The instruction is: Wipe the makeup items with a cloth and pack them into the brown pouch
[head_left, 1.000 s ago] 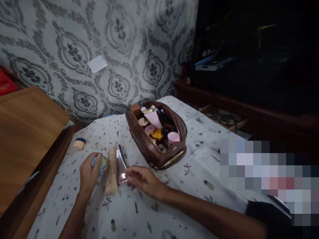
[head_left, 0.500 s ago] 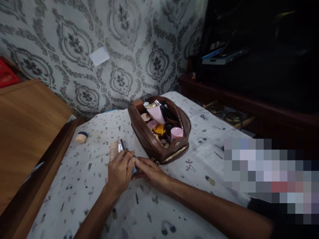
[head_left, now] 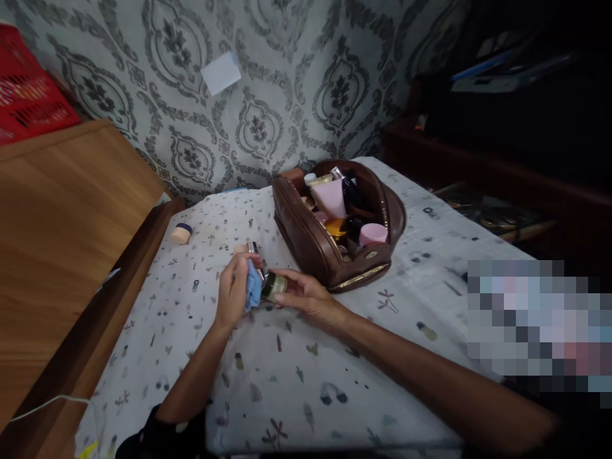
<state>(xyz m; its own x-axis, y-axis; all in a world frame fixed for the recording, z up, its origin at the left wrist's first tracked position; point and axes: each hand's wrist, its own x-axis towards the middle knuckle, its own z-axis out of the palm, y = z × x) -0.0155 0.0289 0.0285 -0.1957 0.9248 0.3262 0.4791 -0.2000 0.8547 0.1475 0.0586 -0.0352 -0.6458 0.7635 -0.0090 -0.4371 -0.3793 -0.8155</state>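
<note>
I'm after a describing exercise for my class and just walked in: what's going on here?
Someone's left hand holds a blue cloth next to a small greenish jar, which is in the fingers of the right hand. Just beyond, an open brown bag sits on a printed white sheet, holding a pink tube among other containers. A beige jar with a dark lid stands apart, to the left.

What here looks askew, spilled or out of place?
No spill shows beside the small green jar. The white rectangle on the patterned wall tilts against its upright pattern. A dark-topped beige container sits alone, apart from the brown bag.
</note>
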